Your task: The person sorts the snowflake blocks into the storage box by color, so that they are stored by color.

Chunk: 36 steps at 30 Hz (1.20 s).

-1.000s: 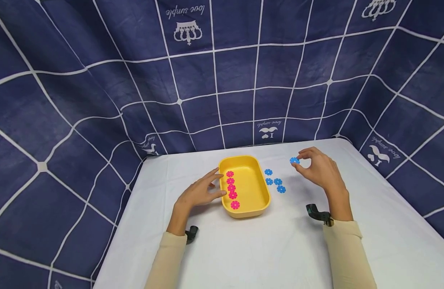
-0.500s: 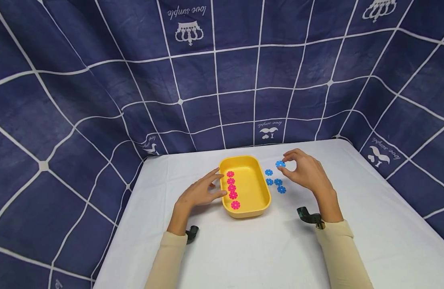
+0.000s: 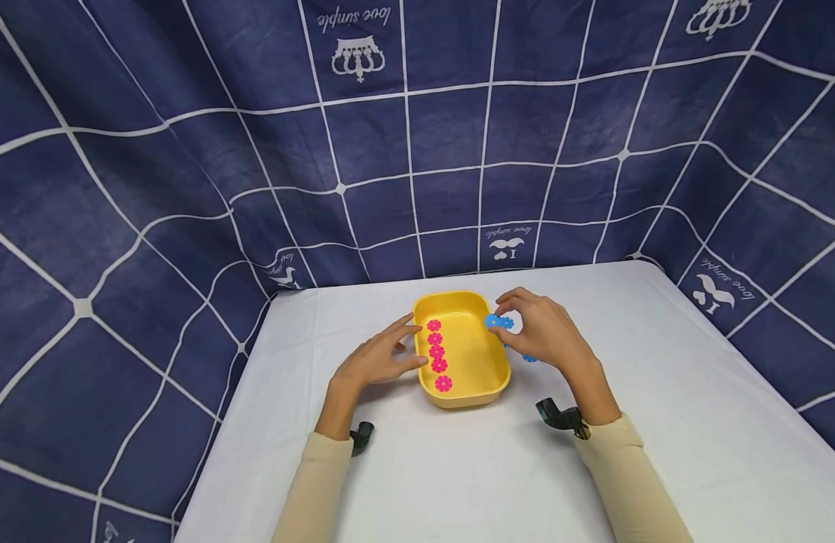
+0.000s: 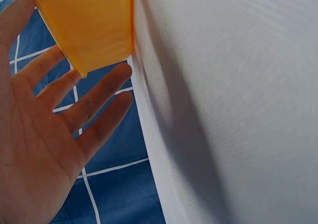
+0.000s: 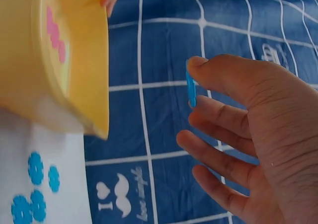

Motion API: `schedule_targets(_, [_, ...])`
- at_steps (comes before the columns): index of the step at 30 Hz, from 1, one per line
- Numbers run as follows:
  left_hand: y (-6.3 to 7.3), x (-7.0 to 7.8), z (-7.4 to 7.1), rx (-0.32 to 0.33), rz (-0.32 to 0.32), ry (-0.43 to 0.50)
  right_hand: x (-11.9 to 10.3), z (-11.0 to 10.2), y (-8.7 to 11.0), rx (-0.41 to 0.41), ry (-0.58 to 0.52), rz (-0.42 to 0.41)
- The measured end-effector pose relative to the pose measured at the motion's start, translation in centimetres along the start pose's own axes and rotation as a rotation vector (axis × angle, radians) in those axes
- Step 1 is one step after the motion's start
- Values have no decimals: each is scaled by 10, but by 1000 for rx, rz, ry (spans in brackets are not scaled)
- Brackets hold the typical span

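My right hand [image 3: 544, 329] pinches a blue snowflake-shaped plastic disc [image 3: 492, 321] between thumb and index finger, over the right rim of the yellow tray [image 3: 470, 360]. In the right wrist view that disc [image 5: 191, 88] is seen edge-on and the other fingers are loosely spread. Several pink discs of the same shape [image 3: 437, 352] lie in a column along the tray's left side. My left hand [image 3: 369, 359] is at the tray's left edge, thumb and fingertips reaching over the rim. Its lower fingers [image 4: 94, 102] look straight and spread beside the tray wall in the left wrist view.
Several more blue discs [image 5: 37, 204] lie on the white-covered table [image 3: 444, 483] right of the tray, partly hidden by my right hand in the head view. A dark blue checked cloth [image 3: 451, 136] hangs behind and at both sides.
My right hand has moved left with the blue disc, from beyond the loose blue discs to the tray's right rim. The left hand and the pink discs have stayed put.
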<state>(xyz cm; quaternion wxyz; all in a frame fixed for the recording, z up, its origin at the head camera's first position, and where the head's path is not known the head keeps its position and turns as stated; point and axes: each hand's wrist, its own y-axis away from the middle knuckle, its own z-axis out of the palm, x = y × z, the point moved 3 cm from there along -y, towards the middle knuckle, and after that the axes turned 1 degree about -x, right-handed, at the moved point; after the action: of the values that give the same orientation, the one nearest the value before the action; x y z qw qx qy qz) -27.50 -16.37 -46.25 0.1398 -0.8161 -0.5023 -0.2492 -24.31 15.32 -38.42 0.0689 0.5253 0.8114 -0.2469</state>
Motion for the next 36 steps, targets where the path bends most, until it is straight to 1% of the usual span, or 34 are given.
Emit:
schedule_targets(5, [0, 1, 0, 1, 10, 0, -16, 8, -2, -21, -24, -64])
schedule_targets(12, [0, 1, -1, 5, 16, 4, -35, 18, -4, -58, -15, -133])
schedule_targets(18, [0, 2, -1, 0, 11, 0, -35, 27, -5, -76, -40, -142])
schedule_targets(21, [-1, 2, -1, -5, 10, -7, -33, 34, -6, -103, -61, -140])
schedule_targets(24, [-1, 1, -1, -4, 24, -4, -34, 40, -7, -140, -63, -147])
schedule_targets(29, [-1, 1, -3, -1, 33, -11, -40, 42, -15, -187, -28, -190])
schedule_targets(32, [-1, 0, -3, -13, 29, -16, -42, 41, -21, -213, 4, -226])
schedule_targets(36, [0, -1, -4, -18, 19, -14, -43, 41, -30, -277, 17, -263])
